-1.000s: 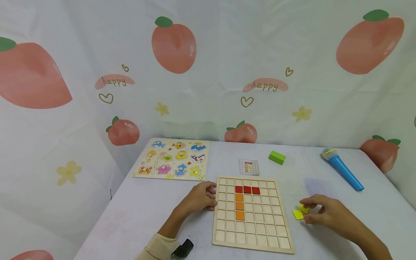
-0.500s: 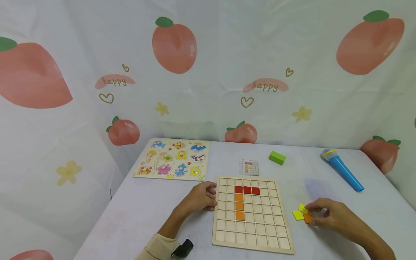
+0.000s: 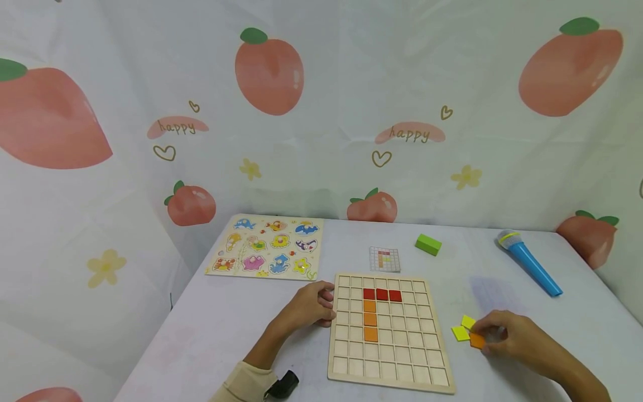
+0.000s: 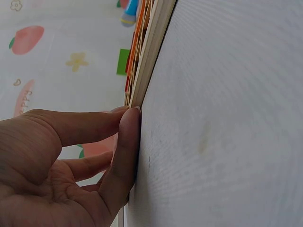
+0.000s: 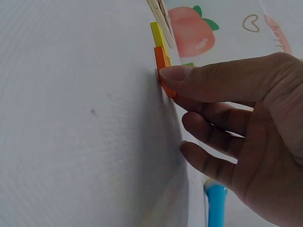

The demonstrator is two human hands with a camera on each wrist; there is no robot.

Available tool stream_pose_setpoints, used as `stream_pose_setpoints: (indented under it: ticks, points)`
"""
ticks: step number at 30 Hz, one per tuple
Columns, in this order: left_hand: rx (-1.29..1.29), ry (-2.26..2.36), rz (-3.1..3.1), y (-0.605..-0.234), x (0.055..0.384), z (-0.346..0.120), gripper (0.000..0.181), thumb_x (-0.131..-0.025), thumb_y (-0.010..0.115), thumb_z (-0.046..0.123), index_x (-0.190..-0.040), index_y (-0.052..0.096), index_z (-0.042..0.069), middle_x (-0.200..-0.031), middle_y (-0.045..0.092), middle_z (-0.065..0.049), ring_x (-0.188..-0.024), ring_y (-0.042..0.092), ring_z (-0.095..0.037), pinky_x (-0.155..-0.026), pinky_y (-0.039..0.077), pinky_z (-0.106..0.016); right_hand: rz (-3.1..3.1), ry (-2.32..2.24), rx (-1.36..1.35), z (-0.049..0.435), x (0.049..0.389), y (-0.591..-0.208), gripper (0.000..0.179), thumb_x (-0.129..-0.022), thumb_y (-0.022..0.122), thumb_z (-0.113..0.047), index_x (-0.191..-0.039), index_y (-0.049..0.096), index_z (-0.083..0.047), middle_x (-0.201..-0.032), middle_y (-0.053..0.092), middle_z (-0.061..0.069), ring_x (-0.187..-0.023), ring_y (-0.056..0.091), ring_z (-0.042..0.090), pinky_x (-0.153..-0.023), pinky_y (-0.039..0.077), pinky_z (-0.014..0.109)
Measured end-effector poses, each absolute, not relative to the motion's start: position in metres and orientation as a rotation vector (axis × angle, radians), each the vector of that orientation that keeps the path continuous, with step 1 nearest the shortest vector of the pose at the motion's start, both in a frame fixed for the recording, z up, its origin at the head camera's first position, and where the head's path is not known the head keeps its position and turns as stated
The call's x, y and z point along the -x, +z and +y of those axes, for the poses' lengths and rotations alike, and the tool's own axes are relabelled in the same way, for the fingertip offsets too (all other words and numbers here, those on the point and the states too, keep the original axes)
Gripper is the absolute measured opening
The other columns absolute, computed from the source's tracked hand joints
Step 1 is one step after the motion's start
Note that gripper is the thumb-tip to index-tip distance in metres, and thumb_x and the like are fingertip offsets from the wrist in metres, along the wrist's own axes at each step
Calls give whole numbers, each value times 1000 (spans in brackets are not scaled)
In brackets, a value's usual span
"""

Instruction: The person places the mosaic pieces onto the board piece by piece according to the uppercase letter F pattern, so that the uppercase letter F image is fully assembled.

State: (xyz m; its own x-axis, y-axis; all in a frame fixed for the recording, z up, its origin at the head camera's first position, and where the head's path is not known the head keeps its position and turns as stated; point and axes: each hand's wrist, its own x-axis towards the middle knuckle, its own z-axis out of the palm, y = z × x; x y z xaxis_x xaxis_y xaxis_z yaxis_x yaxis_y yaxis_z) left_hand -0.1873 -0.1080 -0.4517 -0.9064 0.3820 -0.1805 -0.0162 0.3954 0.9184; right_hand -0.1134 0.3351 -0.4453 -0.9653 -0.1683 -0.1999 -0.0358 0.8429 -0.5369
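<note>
Orange tile (image 3: 477, 341) lies right of the board (image 3: 393, 371), beside two yellow ones, and I have it between thumb and finger. Sweeping across on the head feed, I pick up a puzzle (image 3: 268, 249) with sea animals at the far left. Next comes my left hand (image 3: 308, 304), fingers bent, tips against the board's left edge; whether it grips or merely presses, I cannot tell. On the board, three red tiles (image 3: 382, 294) sit in a row, with three more orange ones in a column below the leftmost. Behind it lie a card (image 3: 384, 259) and, farther right, a green block (image 3: 428, 245). Then come the yellow tiles (image 3: 460, 334), my right hand (image 3: 519, 335) pinching its piece, and a blue microphone (image 3: 534, 268) beyond.
</note>
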Motion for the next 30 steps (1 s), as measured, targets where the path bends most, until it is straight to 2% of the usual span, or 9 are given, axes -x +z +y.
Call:
stream_pose_setpoints:
  ticks: [7, 21, 27, 30]
  points:
    - [-310, 1507, 2305, -454, 187, -108, 63, -84, 79, -6, -142, 56, -8, -111, 61, -11, -90, 65, -17, -67, 67, -30, 2763, -765, 120, 331, 115, -444, 29, -80, 89, -16, -107, 80, -13, -109, 71, -2, -98, 57, 19, -73, 50, 24]
    - [-316, 1510, 2308, -450, 184, -108, 63, -83, 80, -6, -142, 57, -8, -111, 61, -12, -90, 65, -17, -68, 68, -31, 2744, -759, 133, 333, 115, -445, 31, -82, 87, -21, -110, 80, -11, -107, 71, -3, -95, 59, 16, -74, 53, 21]
    - [-323, 1517, 2307, -450, 185, -108, 64, -83, 80, -7, -142, 57, -8, -111, 61, -11, -90, 65, -17, -67, 68, -31, 2747, -769, 131, 332, 114, -444, 31, -82, 85, -21, -111, 80, -10, -105, 70, -3, -93, 56, 16, -72, 50, 21]
    - [-325, 1522, 2304, -450, 185, -108, 64, -83, 79, -7, -142, 56, -8, -111, 61, -12, -90, 65, -17, -67, 68, -31, 2764, -776, 137, 332, 114, -443, 32, -82, 85, -22, -112, 80, -11, -102, 68, -4, -90, 53, 12, -70, 48, 21]
